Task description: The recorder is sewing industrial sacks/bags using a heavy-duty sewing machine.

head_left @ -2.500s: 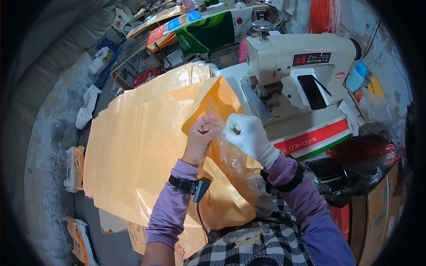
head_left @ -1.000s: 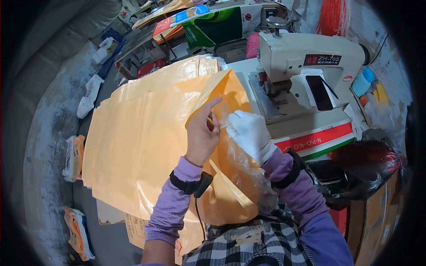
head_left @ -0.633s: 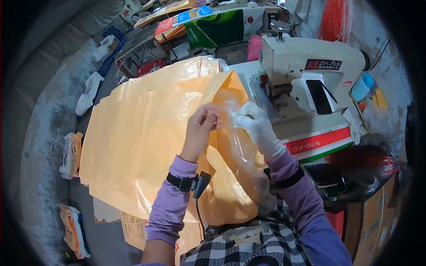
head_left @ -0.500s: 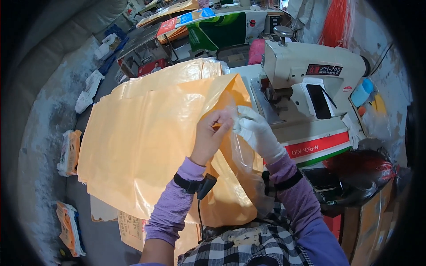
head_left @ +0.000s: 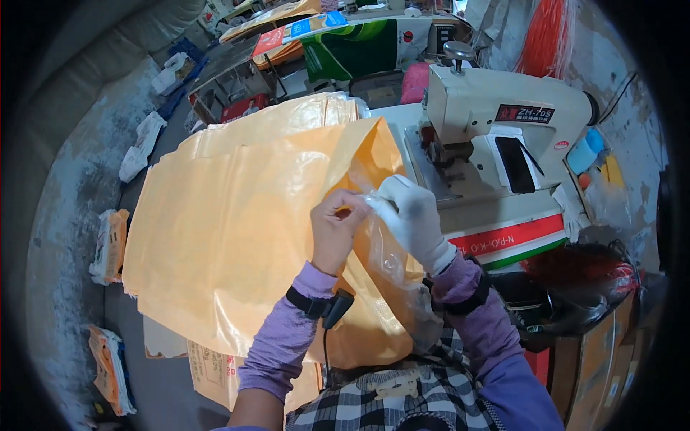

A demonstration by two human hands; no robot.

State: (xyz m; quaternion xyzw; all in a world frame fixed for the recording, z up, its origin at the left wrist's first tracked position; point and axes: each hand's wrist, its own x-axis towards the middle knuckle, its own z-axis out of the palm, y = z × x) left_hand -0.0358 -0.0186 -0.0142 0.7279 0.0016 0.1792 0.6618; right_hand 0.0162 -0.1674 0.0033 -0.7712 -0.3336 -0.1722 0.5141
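Observation:
A pile of yellow-orange woven sacks (head_left: 215, 215) lies in front of me, and the top one gapes at its right end. Inside that mouth shows a clear plastic liner (head_left: 388, 258), which trails down toward my checked apron. My bare left hand (head_left: 336, 228) pinches the liner's edge between thumb and fingers. Close against it, my right hand (head_left: 413, 219), in a white glove, has its fingers closed at the same edge. The gloved fingertips partly hide the plastic there. Both hands are above the sack's opening.
A white industrial sewing machine (head_left: 496, 108) stands just right of the sacks, with a dark phone (head_left: 515, 164) on its body. Red thread (head_left: 546, 39) hangs behind it. Bundles of folded bags (head_left: 111, 248) lie at the left. A black plastic bag (head_left: 568, 284) is at the right.
My left hand has shifted slightly down and left. The right hand has turned and moved a little lower, its fingers now curled at the liner's edge.

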